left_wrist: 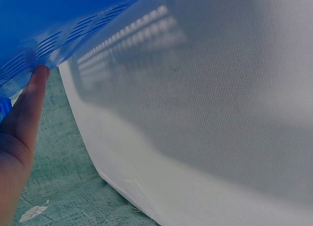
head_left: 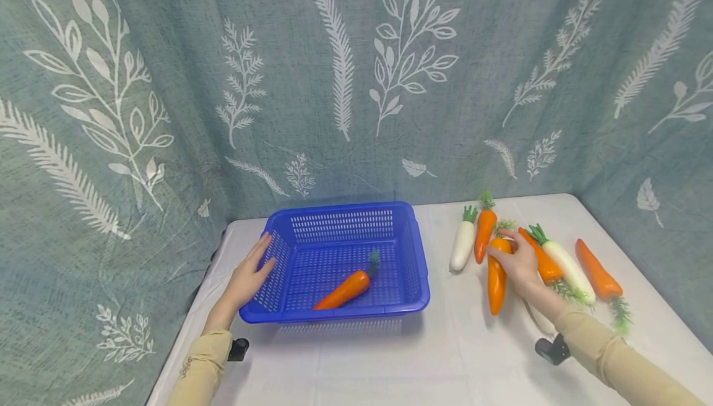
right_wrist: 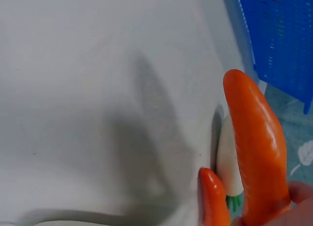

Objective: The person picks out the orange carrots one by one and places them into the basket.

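Observation:
My left hand (head_left: 249, 277) rests with straight fingers against the left side of a blue plastic basket (head_left: 414, 257). In the left wrist view, the fingertips (left_wrist: 41, 77) meet the slotted basket wall. One carrot (head_left: 346, 289) with a green top lies inside the basket. On the right, my right hand (head_left: 519, 262) pinches another carrot (head_left: 497, 282) near its leafy end, its tip pointing toward me. The right wrist view shows this carrot (right_wrist: 259, 143) large, with its shadow on the table. Around that hand lie more carrots and white radishes.
Left of the right hand are a white radish (head_left: 463, 245) and a carrot (head_left: 484, 236). To its right lie a carrot (head_left: 543, 260), a white radish (head_left: 569, 270) and an outer carrot (head_left: 597, 273). A patterned green curtain (head_left: 356, 84) hangs behind the white table (head_left: 390, 362).

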Tool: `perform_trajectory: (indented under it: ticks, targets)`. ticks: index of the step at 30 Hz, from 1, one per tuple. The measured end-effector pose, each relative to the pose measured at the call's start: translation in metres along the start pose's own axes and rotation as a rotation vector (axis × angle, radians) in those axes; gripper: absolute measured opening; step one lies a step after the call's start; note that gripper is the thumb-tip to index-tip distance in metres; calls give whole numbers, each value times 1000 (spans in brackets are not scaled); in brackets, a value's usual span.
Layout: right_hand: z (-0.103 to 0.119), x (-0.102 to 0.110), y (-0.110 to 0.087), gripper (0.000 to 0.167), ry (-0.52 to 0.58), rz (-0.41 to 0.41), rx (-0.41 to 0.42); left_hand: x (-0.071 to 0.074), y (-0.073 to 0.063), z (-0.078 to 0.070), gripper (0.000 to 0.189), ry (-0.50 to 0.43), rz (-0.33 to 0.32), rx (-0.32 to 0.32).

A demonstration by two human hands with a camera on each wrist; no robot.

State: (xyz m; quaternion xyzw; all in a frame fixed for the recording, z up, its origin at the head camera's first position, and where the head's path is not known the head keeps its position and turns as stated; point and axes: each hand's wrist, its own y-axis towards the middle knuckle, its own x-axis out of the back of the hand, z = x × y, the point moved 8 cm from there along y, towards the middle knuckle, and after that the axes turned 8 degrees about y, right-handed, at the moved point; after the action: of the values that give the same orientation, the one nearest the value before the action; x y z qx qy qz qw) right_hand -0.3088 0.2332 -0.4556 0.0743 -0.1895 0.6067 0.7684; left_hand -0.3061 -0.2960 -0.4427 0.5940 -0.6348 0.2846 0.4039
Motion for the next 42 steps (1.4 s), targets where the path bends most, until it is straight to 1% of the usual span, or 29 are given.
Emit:
perform_trajectory:
  ticks: [5,10,20,30,35,42]
  targets:
    - [4,4,0,58,32,-39,4,0,0,-1,55,-2,-5,-5]
    - [6,4,-1,58,38,-52,-3,0,0,-2,55,-6,-3,-8]
    - [3,0,-2,59,53,-44,-16,0,1,-1,56,-1,-2,-1]
    - [14,-6,-5,57,51,-33,4,0,1,-2,56,-5,0,-3]
    - [22,-12,-5,59,87,-31,0,1,2,0,56,7,-2,-1]
    - [29,-25,-9,61,162,22,-30,1,-1,-2,55,0,-1,2]
